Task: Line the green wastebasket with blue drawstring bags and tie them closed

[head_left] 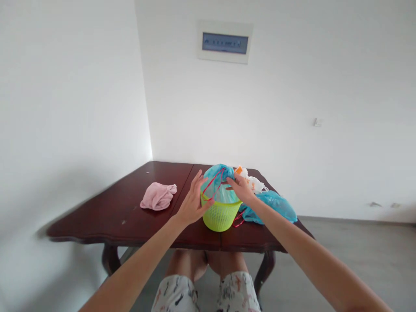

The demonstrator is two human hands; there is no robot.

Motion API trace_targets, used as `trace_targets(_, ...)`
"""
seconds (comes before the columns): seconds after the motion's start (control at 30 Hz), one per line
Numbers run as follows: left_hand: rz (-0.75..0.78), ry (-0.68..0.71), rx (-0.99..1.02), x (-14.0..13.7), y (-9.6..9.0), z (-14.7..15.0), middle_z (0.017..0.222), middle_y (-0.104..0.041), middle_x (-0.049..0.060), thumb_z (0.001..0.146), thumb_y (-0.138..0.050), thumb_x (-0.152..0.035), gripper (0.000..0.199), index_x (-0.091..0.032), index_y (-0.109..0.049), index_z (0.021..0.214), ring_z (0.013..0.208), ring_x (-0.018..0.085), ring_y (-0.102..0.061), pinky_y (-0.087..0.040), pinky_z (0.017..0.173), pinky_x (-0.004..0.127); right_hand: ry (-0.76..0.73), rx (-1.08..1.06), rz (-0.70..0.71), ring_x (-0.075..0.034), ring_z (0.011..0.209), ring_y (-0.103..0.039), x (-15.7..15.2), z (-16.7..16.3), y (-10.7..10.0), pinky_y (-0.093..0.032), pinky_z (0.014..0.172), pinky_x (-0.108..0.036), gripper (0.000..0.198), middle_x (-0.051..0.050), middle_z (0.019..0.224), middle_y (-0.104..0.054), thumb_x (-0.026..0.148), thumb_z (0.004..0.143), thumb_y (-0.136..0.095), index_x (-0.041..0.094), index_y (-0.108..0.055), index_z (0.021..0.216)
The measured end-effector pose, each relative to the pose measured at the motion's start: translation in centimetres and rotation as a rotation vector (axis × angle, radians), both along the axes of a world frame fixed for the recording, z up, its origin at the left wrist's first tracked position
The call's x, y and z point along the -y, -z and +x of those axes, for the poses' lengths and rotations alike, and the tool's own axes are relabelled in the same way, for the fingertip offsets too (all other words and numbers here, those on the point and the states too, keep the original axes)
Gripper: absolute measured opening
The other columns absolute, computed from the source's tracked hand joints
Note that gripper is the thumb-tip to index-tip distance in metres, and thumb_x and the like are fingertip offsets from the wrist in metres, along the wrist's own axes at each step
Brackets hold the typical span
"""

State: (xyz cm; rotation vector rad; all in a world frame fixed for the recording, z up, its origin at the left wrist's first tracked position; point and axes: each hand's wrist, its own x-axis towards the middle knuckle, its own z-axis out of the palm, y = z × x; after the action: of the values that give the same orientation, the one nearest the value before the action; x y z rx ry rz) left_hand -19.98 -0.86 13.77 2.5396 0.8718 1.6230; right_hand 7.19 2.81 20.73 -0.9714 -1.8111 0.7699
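Bare forearms come in from the bottom corners of the head view, the left one [147,255] and the right one [302,247], angled inward above printed shorts [177,295] as I watch from my distant seat. Both converge on a lime-green basket [221,216] standing upright near the front edge of the dark wooden table [113,216]. I see the left hand [192,203] beside the basket's left rim, fingers raised and thumb spread wide, closed on nothing; whether it touches the plastic I cannot tell. The right hand [242,188] bends in over the opposite rim, palm inward, its thumb and fingers pinching a bunched part of the blue bag [212,175], which sits in the basket's mouth with a red drawstring [212,183] looped across it. Just right of the basket lies a second blue plastic bag [276,206], with a white-and-orange bag [255,184] behind it. Well to the left I have a crumpled pink cloth [157,197].
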Motion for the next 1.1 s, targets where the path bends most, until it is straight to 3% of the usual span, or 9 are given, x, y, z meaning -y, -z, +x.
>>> trace_targets(0.13,-0.03,0.022,0.026,-1.8,3.2,-0.8,0.199,-0.017,0.022,0.118,-0.059,-0.072,0.089,-0.031,-0.025,0.189,0.188,0.042,-0.016,-0.026,0.148,0.072,0.148,0.459,0.58,-0.034,0.108,-0.077,0.0,1.0,0.2,-0.062,0.099,-0.049,0.027,-0.013,0.111,-0.081,0.045,0.122,-0.053,0.023,-0.07,0.119)
trace_targets(0.23,-0.013,0.007,0.191,-3.3,6.0,-1.2,0.201,-0.012,0.022,0.119,-0.044,-0.082,0.093,-0.031,-0.019,0.192,0.188,0.043,-0.01,-0.021,0.148,0.075,0.172,0.682,0.84,-0.038,0.113,-0.073,-0.9,1.5,-1.9,-0.057,0.104,-0.055,0.031,-0.017,0.116,-0.079,0.044,0.123,-0.053,0.02,-0.068,0.136)
trace_targets(0.4,-0.178,-0.021,0.436,-6.7,11.5,-2.1,0.199,-0.021,0.019,0.12,-0.04,-0.081,0.081,-0.034,-0.035,0.186,0.184,0.041,-0.027,-0.034,0.145,0.068,0.377,0.622,1.003,-0.044,0.129,-0.068,-6.5,0.3,-8.6,-0.051,0.117,-0.064,0.049,-0.022,0.135,-0.076,0.05,0.119,-0.059,0.017,-0.062,0.155)
trace_targets(0.57,-0.532,0.028,0.694,-9.7,15.5,-3.2,0.189,-0.043,0.019,0.119,-0.047,-0.08,0.073,-0.033,-0.049,0.174,0.167,0.04,-0.056,-0.044,0.139,0.066,0.444,0.497,1.084,-0.044,0.146,-0.062,-15.6,-2.2,-14.4,-0.045,0.128,-0.067,0.06,-0.023,0.152,-0.071,0.046,0.118,-0.056,0.015,-0.051,0.17)
trace_targets(0.7,-0.748,0.027,0.789,-10.5,15.8,-3.4,0.17,-0.065,0.021,0.111,-0.048,-0.093,0.081,-0.026,-0.068,0.152,0.147,0.043,-0.073,-0.061,0.121,0.064,0.372,0.499,0.937,-0.041,0.143,-0.063,-22.2,-4.7,-13.7,-0.047,0.129,-0.066,0.046,-0.024,0.147,-0.072,0.039,0.119,-0.052,0.013,-0.059,0.156)
trace_targets(0.83,-0.79,0.029,0.74,-10.1,14.8,-3.3,0.146,-0.079,0.019,0.109,-0.05,-0.094,0.079,-0.024,-0.076,0.136,0.132,0.041,-0.078,-0.066,0.109,0.061,0.11,0.391,0.397,-0.037,0.137,-0.069,-25.7,-6.9,-8.8,-0.052,0.128,-0.058,0.023,-0.018,0.135,-0.08,0.036,0.113,-0.069,0.019,-0.072,0.128)
trace_targets(0.97,-0.801,0.037,0.585,-9.5,14.0,-3.5,0.124,-0.083,0.014,0.114,-0.048,-0.087,0.069,-0.026,-0.078,0.127,0.12,0.038,-0.08,-0.066,0.108,0.058,-0.094,0.376,0.041,-0.025,0.083,-0.08,-26.6,-6.9,-4.5,-0.068,0.085,-0.037,0.025,-0.007,0.09,-0.085,0.045,0.105,-0.085,0.022,-0.079,0.097)
trace_targets(1.03,-0.778,0.022,0.516,-9.3,13.9,-3.5,0.123,-0.083,0.013,0.117,-0.047,-0.08,0.061,-0.027,-0.078,0.125,0.121,0.038,-0.079,-0.064,0.111,0.057,-0.114,0.34,-0.052,-0.02,0.065,-0.074,-26.4,-5.6,-3.8,-0.064,0.067,-0.031,0.033,-0.006,0.08,-0.083,0.053,0.109,-0.079,0.021,-0.081,0.101)
trace_targets(1.1,-0.723,-0.027,0.486,-9.0,13.9,-3.5,0.125,-0.082,0.013,0.119,-0.049,-0.073,0.053,-0.028,-0.077,0.125,0.124,0.038,-0.078,-0.062,0.114,0.057,-0.065,0.218,-0.09,-0.019,0.062,-0.073,-25.1,-3.3,-3.8,-0.063,0.064,-0.031,0.044,-0.008,0.081,-0.083,0.063,0.112,-0.069,0.021,-0.08,0.111)
